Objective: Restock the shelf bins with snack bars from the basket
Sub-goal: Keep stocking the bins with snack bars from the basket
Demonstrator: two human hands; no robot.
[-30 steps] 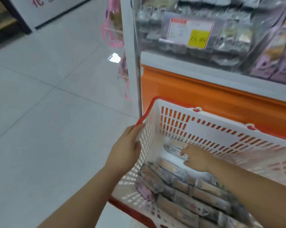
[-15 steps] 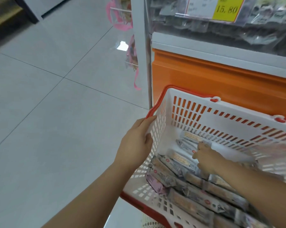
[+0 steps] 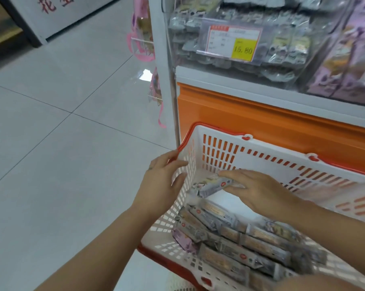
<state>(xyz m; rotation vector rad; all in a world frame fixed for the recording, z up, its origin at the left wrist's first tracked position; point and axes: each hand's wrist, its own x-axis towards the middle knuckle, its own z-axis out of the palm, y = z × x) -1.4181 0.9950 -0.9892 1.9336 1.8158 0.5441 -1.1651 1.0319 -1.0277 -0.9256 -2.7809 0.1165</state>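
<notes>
A white plastic basket (image 3: 261,156) with a red rim stands on the floor against the orange shelf base. Several grey wrapped snack bars (image 3: 230,244) lie stacked in it. My right hand (image 3: 259,192) grips a small bunch of grey snack bars (image 3: 213,186), lifted above the pile near the basket's left wall. My left hand (image 3: 162,185) rests on the basket's left rim with its fingers straight. Above, a clear shelf bin (image 3: 190,38) holds grey packets behind a price tag (image 3: 234,42) marked 15.80.
A second clear bin (image 3: 349,51) at the right holds purple packets. The orange shelf base (image 3: 271,124) stands behind the basket. Pink items hang on a side rack (image 3: 141,38) left of the shelf. Grey tiled floor (image 3: 62,143) spreads to the left.
My right hand has closed on some bars and raised them off the pile toward the left. My left hand has loosened on the rim. The view tilted up toward the bins.
</notes>
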